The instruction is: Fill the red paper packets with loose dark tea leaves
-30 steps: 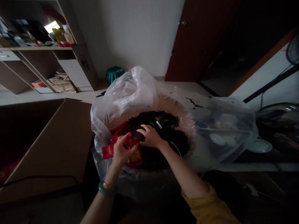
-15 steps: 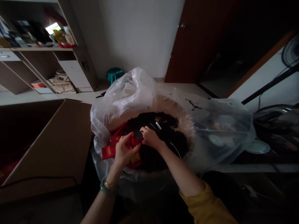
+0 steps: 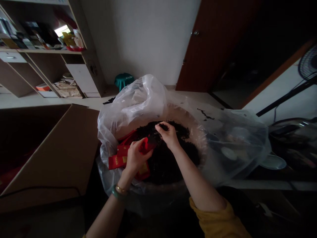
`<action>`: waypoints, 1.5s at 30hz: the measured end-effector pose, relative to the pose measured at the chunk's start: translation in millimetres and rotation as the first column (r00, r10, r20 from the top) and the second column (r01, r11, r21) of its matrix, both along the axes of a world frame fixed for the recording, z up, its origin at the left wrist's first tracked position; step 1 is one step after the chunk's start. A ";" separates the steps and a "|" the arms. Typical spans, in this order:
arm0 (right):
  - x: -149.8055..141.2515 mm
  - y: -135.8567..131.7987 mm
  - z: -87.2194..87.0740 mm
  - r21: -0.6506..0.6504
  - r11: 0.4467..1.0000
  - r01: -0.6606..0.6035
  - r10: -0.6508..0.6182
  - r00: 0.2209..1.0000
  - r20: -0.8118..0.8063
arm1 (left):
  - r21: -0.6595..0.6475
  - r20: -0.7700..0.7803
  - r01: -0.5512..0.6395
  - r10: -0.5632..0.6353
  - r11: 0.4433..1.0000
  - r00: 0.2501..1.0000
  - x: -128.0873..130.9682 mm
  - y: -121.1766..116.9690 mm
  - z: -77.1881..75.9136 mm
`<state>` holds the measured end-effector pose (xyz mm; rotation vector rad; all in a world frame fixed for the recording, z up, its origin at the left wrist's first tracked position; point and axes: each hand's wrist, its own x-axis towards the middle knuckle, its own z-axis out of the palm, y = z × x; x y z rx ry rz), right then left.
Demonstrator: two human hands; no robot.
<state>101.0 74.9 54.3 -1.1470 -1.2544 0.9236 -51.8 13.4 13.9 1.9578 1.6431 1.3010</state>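
Observation:
My left hand [image 3: 136,155] is wrapped around a small red packet [image 3: 146,145], its dark open mouth tilted to the right. Just beyond it, my right hand [image 3: 168,134] is closed in a pinch on some dark loose leaves, which look like tea. Both hands are over a wide round basket [image 3: 195,120] lined with clear plastic. A heap of the same dark leaves [image 3: 170,165] fills much of it. More red packets [image 3: 117,162] with gold print lie at the basket's left side, partly under my left hand.
A large open cardboard box [image 3: 56,148] stands to the left. Bunched clear plastic [image 3: 146,89] rises at the basket's back, and a clear sheet [image 3: 235,145] spreads right over dishes. Behind are a shelf unit [image 3: 81,77], a green bin [image 3: 123,80] and a brown door [image 3: 188,49].
My right hand has moved from the packet's mouth up and right, over the leaves. The red packet stays in my left hand, tipped further right. The view has shifted slightly.

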 end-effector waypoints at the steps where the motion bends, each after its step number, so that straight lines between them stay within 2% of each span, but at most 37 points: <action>1: -3.6 -0.5 7.0 -0.053 0.999 0.010 -0.015 0.994 -0.107 | 0.003 -0.018 -0.003 0.003 1.000 1.000 4.2 1.8 1.1; 3: -11.0 -1.0 18.0 -0.118 0.993 0.027 -0.058 0.962 -0.268 | 0.003 -0.052 -0.005 0.005 1.000 0.999 12.4 5.0 3.7; 5: -16.2 -0.8 24.2 -0.101 0.993 0.061 -0.092 0.936 -0.340 | -0.015 -0.067 -0.013 0.012 1.000 0.998 19.2 7.6 6.5; 10: -15.3 -0.5 26.2 -0.056 0.995 0.078 -0.091 0.950 -0.300 | -0.056 -0.055 -0.057 0.054 0.997 0.997 26.8 12.8 9.7; 16: -10.2 -5.0 25.7 -0.047 0.995 -0.090 0.070 0.945 -0.320 | -0.038 -0.075 -0.081 0.078 0.996 0.994 27.5 17.3 5.8; 23: -8.8 -14.1 31.4 0.024 0.963 -0.270 0.269 0.943 -0.195 | -0.036 -0.070 -0.091 0.088 0.995 0.994 28.3 19.6 2.8; 26: 6.5 -17.1 26.4 0.022 0.970 -0.241 0.241 0.954 -0.181 | -0.054 -0.027 -0.093 0.091 0.994 0.995 25.9 19.5 2.4; 28: 21.4 -23.5 15.0 -0.021 0.984 -0.179 0.178 0.984 -0.023 | -0.058 0.003 -0.092 0.092 0.994 0.996 23.0 19.5 2.3; 29: 28.4 -29.1 6.8 -0.046 0.986 -0.162 0.167 0.978 0.129 | -0.063 0.015 -0.092 0.093 0.994 0.996 21.4 19.6 2.2; 30: 34.2 -36.5 -2.8 -0.072 0.981 -0.181 0.194 0.930 0.311 | -0.068 0.028 -0.088 0.091 0.994 0.996 19.8 19.8 1.9; 31: 38.0 -45.6 -13.0 -0.103 0.974 -0.200 0.224 0.846 0.483 | -0.075 0.041 -0.082 0.085 0.994 0.996 18.4 20.0 1.6; 33: 39.3 -66.2 -32.8 -0.186 0.965 -0.185 0.261 0.621 0.739 | -0.088 0.072 -0.066 0.073 0.994 0.995 16.2 20.5 0.9; 35: 33.1 -84.9 -47.5 -0.204 0.970 -0.133 0.241 0.407 0.881 | -0.099 0.096 -0.053 0.063 0.994 0.993 15.2 20.8 0.8; 37: 24.2 -95.5 -55.0 -0.160 0.982 -0.103 0.183 0.293 0.938 | -0.111 0.100 -0.050 0.062 0.993 0.993 14.8 20.5 1.5; 38: 20.3 -96.7 -56.6 -0.136 0.986 -0.098 0.159 0.277 0.948 | -0.116 0.096 -0.051 0.063 0.992 0.993 14.7 20.1 2.3; 40: 15.5 -91.7 -57.3 -0.107 0.989 -0.104 0.134 0.309 0.942 | -0.120 0.080 -0.053 0.063 0.991 0.995 14.2 19.1 4.0; 45: 21.8 -61.6 -51.3 -0.089 0.988 -0.125 0.140 0.496 0.857 | -0.119 0.054 -0.049 0.056 0.992 0.997 11.2 17.3 5.8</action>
